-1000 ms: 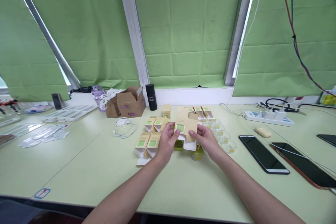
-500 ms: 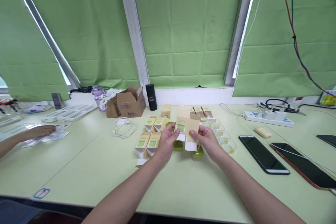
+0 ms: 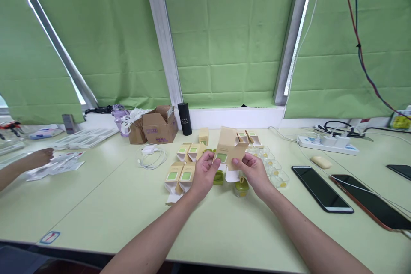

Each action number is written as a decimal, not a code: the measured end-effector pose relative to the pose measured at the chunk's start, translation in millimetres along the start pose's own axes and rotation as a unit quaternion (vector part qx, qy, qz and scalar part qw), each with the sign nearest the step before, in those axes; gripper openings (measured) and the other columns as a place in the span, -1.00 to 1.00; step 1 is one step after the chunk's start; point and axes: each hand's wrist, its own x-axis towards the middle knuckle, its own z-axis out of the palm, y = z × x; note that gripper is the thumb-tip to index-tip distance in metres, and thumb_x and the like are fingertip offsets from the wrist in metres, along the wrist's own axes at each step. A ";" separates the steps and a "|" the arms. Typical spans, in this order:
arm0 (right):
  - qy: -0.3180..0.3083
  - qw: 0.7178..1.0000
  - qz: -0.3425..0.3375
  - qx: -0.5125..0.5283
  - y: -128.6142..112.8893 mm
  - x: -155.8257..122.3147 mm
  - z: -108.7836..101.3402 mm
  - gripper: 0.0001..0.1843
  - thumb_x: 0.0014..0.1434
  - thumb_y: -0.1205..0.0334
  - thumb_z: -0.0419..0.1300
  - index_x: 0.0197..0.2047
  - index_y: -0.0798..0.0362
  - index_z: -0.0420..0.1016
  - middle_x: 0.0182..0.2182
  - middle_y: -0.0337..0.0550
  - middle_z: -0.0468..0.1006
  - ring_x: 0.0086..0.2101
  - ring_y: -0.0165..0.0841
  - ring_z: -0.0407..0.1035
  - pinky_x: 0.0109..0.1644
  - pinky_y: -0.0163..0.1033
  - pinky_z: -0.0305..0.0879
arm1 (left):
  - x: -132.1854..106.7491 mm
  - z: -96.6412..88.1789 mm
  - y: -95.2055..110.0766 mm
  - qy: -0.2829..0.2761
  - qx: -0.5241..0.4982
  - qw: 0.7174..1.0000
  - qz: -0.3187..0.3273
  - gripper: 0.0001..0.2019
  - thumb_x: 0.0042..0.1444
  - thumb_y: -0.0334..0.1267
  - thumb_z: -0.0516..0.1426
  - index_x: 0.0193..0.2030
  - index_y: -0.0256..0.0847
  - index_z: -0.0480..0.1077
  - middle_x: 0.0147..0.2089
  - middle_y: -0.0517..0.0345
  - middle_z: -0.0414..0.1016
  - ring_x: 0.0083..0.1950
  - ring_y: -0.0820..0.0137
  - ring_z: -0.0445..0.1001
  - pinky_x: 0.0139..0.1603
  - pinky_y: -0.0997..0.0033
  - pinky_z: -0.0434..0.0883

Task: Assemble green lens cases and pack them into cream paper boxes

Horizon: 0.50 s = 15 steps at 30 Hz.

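Cardboard, tan and green-printed, the carton (image 3: 230, 151) is above the pale-green tabletop (image 3: 208, 235), pinched at opposite sides by the left hand (image 3: 204, 172) and right hand (image 3: 254, 173), apparently leaving its white flap (image 3: 231, 176) free.

One head-worn view, facing forward and down
It looks wide from the person's side of the table (image 3: 105, 214) across to the green blinds (image 3: 224, 30), with the left hand (image 3: 203, 173) and right hand (image 3: 254, 173) close by, below mid-frame.
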 end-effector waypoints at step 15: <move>0.092 0.995 -0.038 0.024 0.2 -0.6 -2.1 -0.40 -0.08 -0.04 0.51 0.02 -0.03 0.62 -0.13 -0.03 0.75 -0.15 -0.05 0.64 -0.09 -0.03 0.59 | -8.9 -1.8 4.1 0.024 0.432 0.802 0.412 -0.67 0.20 -0.58 0.21 -0.01 -0.08 0.51 0.27 -0.01 0.59 0.33 0.04 0.29 0.24 -0.21 0.39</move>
